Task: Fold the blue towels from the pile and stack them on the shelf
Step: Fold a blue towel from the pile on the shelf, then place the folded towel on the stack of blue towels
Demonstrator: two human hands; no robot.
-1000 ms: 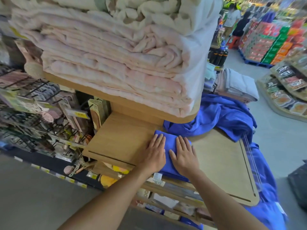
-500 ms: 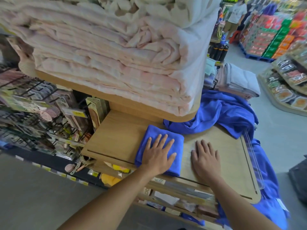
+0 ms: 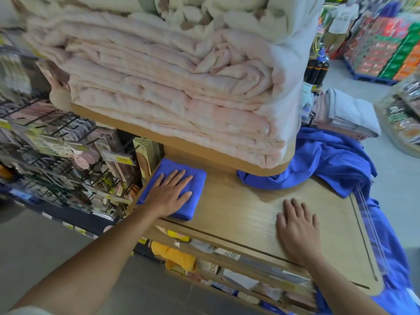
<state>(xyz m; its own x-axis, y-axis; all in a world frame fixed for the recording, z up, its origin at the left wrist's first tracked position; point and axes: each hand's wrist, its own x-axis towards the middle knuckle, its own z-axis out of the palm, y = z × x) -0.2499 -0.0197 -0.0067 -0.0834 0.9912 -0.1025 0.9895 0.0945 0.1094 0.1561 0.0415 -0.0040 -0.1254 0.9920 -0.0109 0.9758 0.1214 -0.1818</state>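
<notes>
A folded blue towel (image 3: 195,178) lies at the left end of the wooden shelf (image 3: 238,208), close to its left edge. My left hand (image 3: 169,193) rests flat on top of it with fingers spread. On the bare wood near the shelf's front edge, my right hand (image 3: 297,228) lies flat and holds nothing. The pile of unfolded blue towels (image 3: 329,162) is heaped at the back right of the shelf and spills down over its right side.
A thick stack of pink and white blankets (image 3: 170,76) fills the upper shelf (image 3: 204,151) overhanging the back. Wire racks of small goods (image 3: 56,151) stand left. Folded grey and pink towels (image 3: 345,114) lie behind the blue pile. A person (image 3: 341,23) stands far back.
My left hand has slid the folded blue towel leftward to the shelf's left end. My right hand came off the towel and moved right onto the bare wood.
</notes>
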